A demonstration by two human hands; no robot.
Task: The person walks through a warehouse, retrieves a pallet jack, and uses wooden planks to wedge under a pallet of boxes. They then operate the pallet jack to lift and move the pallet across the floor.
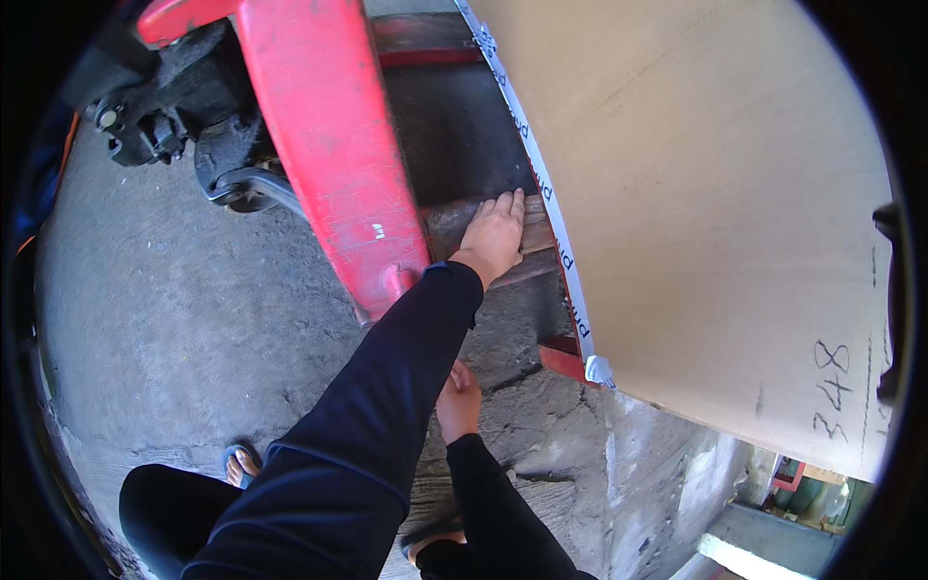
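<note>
My left hand [495, 232] rests over a worn wooden beam [537, 224], its fingers closed over the far edge. The beam spans the gap between a red metal frame [319, 135], which looks like part of a pallet jack, and a large cardboard box [706, 193]. Lower down, my right hand [458, 404] hangs above the concrete floor. Its fingers are loosely bent, partly hidden behind my left sleeve, and nothing shows in them. A white printed edge strip [553, 208] runs down the box side just beyond my left fingertips.
Black machinery with a curved metal lever [253, 182] sits left of the red frame. A red metal end piece [563, 360] juts out below the box strip. Cracked, rough concrete [541, 425] lies near my feet. A grey ledge [773, 536] stands at the lower right.
</note>
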